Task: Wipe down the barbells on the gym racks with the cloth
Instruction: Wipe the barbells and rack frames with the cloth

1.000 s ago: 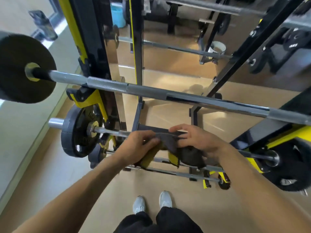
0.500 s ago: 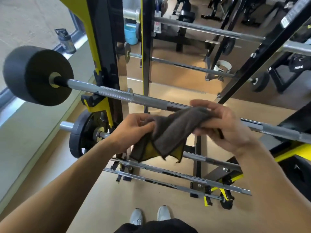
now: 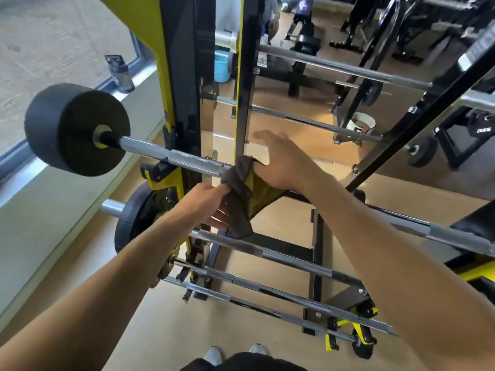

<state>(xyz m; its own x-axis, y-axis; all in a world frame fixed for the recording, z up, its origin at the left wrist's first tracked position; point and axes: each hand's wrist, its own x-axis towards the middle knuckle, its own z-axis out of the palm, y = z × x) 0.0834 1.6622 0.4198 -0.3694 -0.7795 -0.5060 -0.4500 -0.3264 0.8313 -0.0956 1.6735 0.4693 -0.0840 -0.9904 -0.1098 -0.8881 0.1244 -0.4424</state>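
Right hand (image 3: pixel 281 164): lies over the cloth (image 3: pixel 245 191) on the barbell (image 3: pixel 187 159), thumb and forefinger spread wide past the bar; how tightly the other fingers close cannot be told.
Left hand (image 3: pixel 207 203): pinches the cloth's hanging part just below the bar, fingers curled into the fabric.
Cloth: grey-brown outside, yellow inside, draped over the bar just right of its knurled section, loose end dangling below the left hand.
Barbell: rests across the rack (image 3: pixel 171 84), beside its black-and-yellow left upright; a thick black roller (image 3: pixel 69 129) caps its left end, out past the rack's left edge.
Lower bars (image 3: pixel 267 255): several chrome bars lie across the rack's lower rungs, beneath both forearms.
Weight plate (image 3: pixel 134 218): black, on a bar sleeve at the rack's lower left.
Bottle (image 3: pixel 120 72): dark, standing on the window ledge at far left.
Bucket (image 3: pixel 222 66): blue, on the floor behind the upright.
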